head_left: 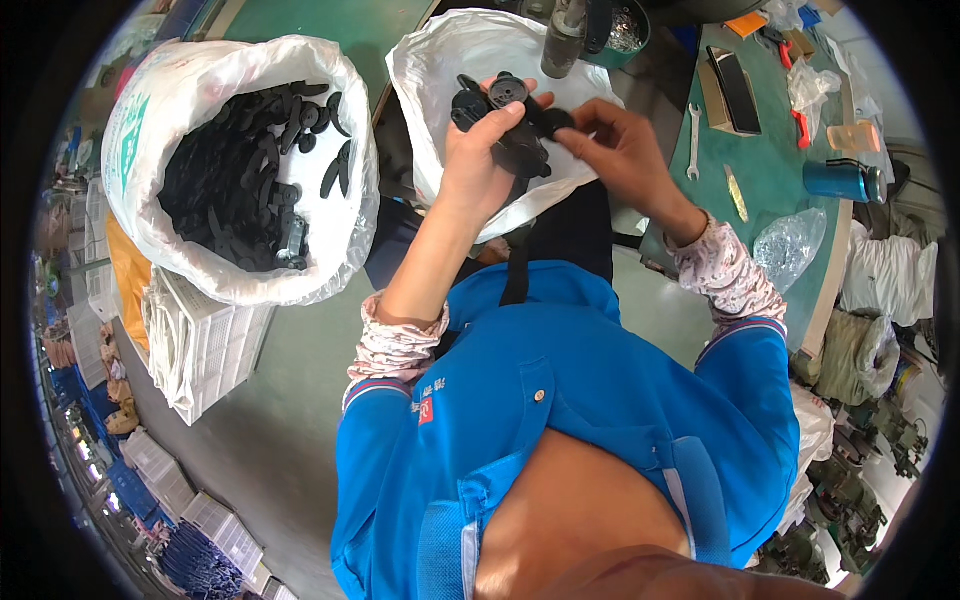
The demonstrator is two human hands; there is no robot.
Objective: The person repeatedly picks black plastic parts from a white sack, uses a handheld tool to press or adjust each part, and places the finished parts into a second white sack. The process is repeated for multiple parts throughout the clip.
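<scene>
My left hand (478, 160) is closed round a bunch of black plastic parts (518, 150) with round, disc-like ends, its thumb pressing on top. Close beside it, my right hand (625, 150) pinches one round black part (553, 122) between thumb and fingertips. Both hands are above an open white sack (420, 70) in front of me. To the left, a second white sack (345, 230) gapes wide, holding a heap of similar long black parts (225, 180). The lower ends of the parts in my left hand are partly hidden.
A grey metal tool post (563, 45) stands at the sack's far edge, near a green tub (630, 35) of small metal pieces. On the green bench at right are a wrench (694, 140), a yellow cutter (736, 192), a phone (735, 85) and a blue bottle (842, 180). A white crate (215, 350) supports the left sack.
</scene>
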